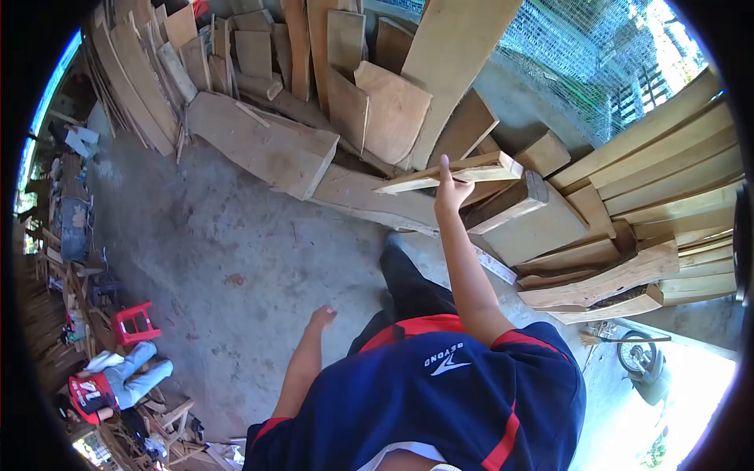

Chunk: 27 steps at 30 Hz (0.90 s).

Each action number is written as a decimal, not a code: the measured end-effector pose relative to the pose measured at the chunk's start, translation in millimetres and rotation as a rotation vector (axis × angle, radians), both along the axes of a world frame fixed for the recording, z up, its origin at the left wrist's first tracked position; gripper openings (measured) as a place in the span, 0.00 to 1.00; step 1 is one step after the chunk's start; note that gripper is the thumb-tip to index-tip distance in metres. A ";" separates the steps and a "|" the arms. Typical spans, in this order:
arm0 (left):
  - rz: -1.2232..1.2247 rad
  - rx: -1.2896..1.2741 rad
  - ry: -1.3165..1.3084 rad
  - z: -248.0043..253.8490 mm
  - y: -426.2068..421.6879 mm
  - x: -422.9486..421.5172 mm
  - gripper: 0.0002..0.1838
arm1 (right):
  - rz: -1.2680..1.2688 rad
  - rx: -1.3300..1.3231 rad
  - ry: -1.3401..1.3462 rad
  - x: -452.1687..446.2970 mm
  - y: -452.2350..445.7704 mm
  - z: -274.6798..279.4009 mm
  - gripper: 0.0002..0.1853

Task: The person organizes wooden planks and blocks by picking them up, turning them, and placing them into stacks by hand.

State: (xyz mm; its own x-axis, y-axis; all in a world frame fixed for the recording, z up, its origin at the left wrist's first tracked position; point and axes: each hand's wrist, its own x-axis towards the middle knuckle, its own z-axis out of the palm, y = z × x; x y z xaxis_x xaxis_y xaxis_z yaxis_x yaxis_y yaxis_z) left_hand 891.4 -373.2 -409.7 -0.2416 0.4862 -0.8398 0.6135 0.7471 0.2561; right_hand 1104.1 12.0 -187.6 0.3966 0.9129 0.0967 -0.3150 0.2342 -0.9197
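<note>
My right hand (452, 194) grips a short, narrow wooden board (479, 169) at its middle, thumb over the near face and fingers mostly behind it. The board is raised in front of the stacked timber, its thicker end to the right. My left hand (322, 316) hangs low over the concrete floor, its fingers curled, with nothing visible in it. A thick wooden slab (263, 145) lies beyond the hands, and a cut block (510, 200) sits just right of the held board.
Planks (463, 63) lean on the wall ahead, and more boards (675, 165) are stacked at right. A red stool (135, 323) and a seated person (118, 385) are at far left. A broom (628, 339) and a wheel (636, 352) are at lower right.
</note>
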 end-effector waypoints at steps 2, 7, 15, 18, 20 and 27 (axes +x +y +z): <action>0.093 0.145 -0.060 -2.3 40.4 0.2 0.17 | 0.013 -0.055 -0.009 -13.5 16.3 -3.4 0.14; 0.380 0.544 -0.238 23.5 181.0 6.3 0.17 | 0.100 -0.097 -0.059 -34.6 48.4 -44.1 0.18; 0.003 1.319 -0.368 246.2 426.6 43.1 0.29 | 0.219 -0.210 -0.210 -56.5 70.1 -58.2 0.15; -0.144 1.289 -0.468 269.9 460.7 50.7 0.26 | 0.259 -0.189 -0.286 -62.3 75.0 -53.6 0.10; -0.178 1.146 -0.397 269.6 468.2 53.2 0.18 | 0.249 -0.184 -0.346 -66.6 79.0 -57.8 0.09; -0.113 1.267 -0.468 246.9 504.6 44.4 0.15 | 0.177 -0.238 -0.380 -82.0 107.8 -68.8 0.11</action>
